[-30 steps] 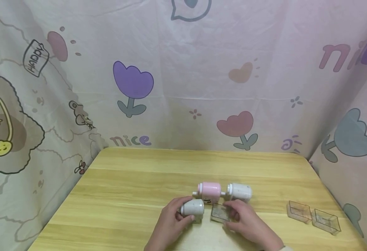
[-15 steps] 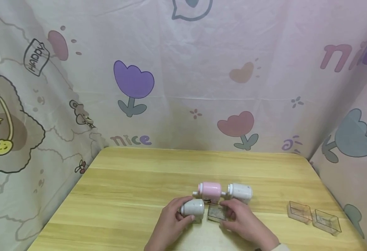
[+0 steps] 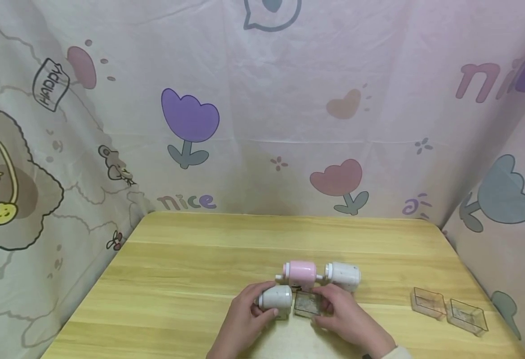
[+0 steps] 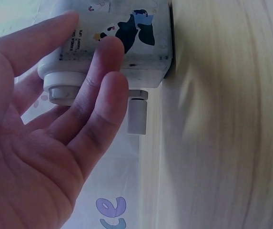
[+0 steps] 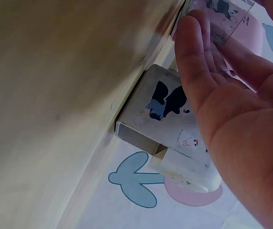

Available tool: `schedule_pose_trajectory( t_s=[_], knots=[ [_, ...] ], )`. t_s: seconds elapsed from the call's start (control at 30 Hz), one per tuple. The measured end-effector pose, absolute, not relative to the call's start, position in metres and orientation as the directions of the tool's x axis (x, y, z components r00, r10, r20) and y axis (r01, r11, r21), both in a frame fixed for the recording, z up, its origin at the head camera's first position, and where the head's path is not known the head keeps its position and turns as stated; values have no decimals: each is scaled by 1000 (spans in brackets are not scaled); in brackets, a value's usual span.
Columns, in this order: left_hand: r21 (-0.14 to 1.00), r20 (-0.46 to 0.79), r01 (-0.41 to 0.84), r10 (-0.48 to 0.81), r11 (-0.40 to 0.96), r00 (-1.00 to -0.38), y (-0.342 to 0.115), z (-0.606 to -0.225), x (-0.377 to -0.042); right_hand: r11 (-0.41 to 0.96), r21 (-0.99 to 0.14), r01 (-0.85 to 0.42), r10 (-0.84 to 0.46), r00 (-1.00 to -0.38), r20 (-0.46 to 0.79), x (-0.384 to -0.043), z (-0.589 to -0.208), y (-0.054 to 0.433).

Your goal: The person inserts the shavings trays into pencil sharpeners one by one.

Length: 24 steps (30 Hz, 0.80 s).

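Gripping, left side: the left hand (image 3: 243,315) has its thumb and fingers curled round the near white case (image 3: 276,298), a bottle-shaped body on a boxy base that sits on the worktop (image 3: 177,279).
Near case, left wrist view: dark printed figures and small lettering mark its face, and a white stub (image 4: 137,114) projects from it beside the fingers.
Pinching, right side: the right hand (image 3: 349,316) holds a clear box (image 3: 307,304) between thumb and fingers at its right end.
Clear box: just to the right of the near white case, in front of the pink case (image 3: 302,272); whether it touches the worktop cannot be told.
Pink case: behind the clear box, its paler collar facing left.
Far white case: (image 3: 344,274) just right of the pink one; the right wrist view shows dark figures on it and a recess (image 5: 160,151) low in its end.
Right edge: a second clear box (image 3: 428,303) and a third clear box (image 3: 467,317) lie side by side, well apart from the hands.
Backdrop: pale cloth (image 3: 262,89) printed with tulips, "nice" and "HAPPY".
Right cuff: a pale sleeve (image 3: 398,353) at the wrist.
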<state>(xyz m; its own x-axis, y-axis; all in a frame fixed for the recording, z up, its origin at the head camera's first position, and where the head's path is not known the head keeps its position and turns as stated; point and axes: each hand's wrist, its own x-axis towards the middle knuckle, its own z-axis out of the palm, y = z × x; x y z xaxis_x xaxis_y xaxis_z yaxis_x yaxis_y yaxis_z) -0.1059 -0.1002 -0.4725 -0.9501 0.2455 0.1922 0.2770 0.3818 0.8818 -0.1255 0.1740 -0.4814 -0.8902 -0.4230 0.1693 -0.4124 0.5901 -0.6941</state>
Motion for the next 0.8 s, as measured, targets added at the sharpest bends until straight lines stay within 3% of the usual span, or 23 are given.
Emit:
schedule_pose_trajectory(
  t_s=[0.8],
  knots=[
    [876,211,297,252,379,-944,-100,-474,-106,573,-706,-416,-483,-867,119,-125,-480,164]
  ],
)
